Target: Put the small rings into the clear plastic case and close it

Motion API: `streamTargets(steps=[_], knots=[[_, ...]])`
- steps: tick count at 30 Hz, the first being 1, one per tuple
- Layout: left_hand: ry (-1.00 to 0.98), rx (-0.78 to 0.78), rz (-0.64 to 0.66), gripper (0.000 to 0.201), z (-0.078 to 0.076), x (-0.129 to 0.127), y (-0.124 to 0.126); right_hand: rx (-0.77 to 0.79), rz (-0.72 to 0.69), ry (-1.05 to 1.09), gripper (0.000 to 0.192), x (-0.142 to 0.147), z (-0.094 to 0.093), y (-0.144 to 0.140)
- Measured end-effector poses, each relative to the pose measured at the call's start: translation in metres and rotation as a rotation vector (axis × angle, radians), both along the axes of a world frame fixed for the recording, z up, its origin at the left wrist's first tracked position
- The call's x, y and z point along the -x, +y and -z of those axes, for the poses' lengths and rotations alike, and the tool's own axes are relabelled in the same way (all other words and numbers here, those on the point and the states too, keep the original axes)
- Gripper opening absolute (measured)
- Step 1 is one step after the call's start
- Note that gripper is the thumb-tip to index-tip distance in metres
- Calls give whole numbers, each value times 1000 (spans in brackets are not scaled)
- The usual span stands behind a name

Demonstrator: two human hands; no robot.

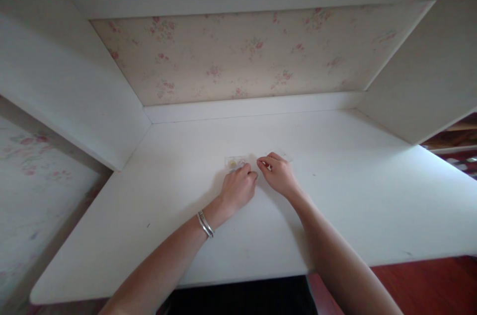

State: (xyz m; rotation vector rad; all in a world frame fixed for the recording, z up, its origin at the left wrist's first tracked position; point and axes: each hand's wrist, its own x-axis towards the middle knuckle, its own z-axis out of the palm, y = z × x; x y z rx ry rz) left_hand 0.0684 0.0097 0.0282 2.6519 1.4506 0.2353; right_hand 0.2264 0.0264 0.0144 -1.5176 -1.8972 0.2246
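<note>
My left hand [238,188] rests on the white desk [186,245] with its fingers curled, touching a small clear plastic packet [234,162] that has something pale yellow inside. My right hand [278,173] lies close beside it, thumb and forefinger pinched together near the left fingertips. A second small clear piece [285,157] peeks out just behind the right hand. What the pinched fingers hold is too small to make out. A silver bracelet [205,224] circles my left wrist.
The desk sits in a white alcove with side panels [74,101] left and right and a floral wallpaper back [242,56]. A low white ledge [253,105] runs along the back. Red-brown floor [428,280] shows past the front right edge.
</note>
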Motion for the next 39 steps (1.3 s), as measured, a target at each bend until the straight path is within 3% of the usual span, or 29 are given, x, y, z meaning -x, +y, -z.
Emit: streamTargets(steps=[28,36,39], knots=[[45,47,30,30,7,-3,-13,57,-65,-13,24,-3,2,1],[-123,-25,-147,30,-4,9,-4,62,-59,-13,25,-5,0,2],[-184,-46,-221,28,-7,15,5,134,-102,-19,22,-8,-1,2]])
